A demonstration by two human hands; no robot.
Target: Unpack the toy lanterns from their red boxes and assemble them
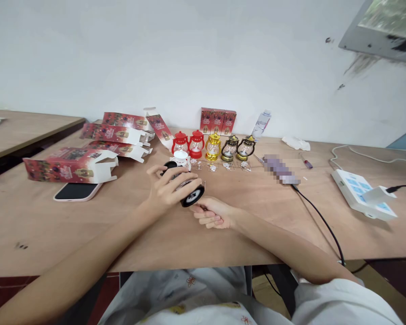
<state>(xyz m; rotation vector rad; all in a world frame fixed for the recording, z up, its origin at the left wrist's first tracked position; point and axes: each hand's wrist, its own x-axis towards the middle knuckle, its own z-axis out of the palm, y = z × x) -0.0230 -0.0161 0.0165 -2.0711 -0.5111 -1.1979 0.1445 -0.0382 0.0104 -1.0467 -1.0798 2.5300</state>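
My left hand [167, 187] is wrapped round a black lantern [193, 197], tipped over so that its round base faces toward me and to the right. Just below that base, my right hand [214, 213] is closed, its fingertips close to the lantern; what it grips, if anything, is too small to make out. Behind my hands stands a row of small lanterns: two red lanterns [196, 144], a gold lantern [213, 146] and two bronze lanterns [246, 148]. A white lantern [181, 156] is partly hidden by my left hand. Small metal pieces [227, 166] lie before the row.
Opened red boxes [66, 166] lie at left, one over a phone [76, 191]. Three closed boxes [218, 121] and a bottle [261, 124] stand by the wall. At right are a screwdriver [307, 162], a tissue [296, 143], a power strip [363, 194] and a black cable [321, 221].
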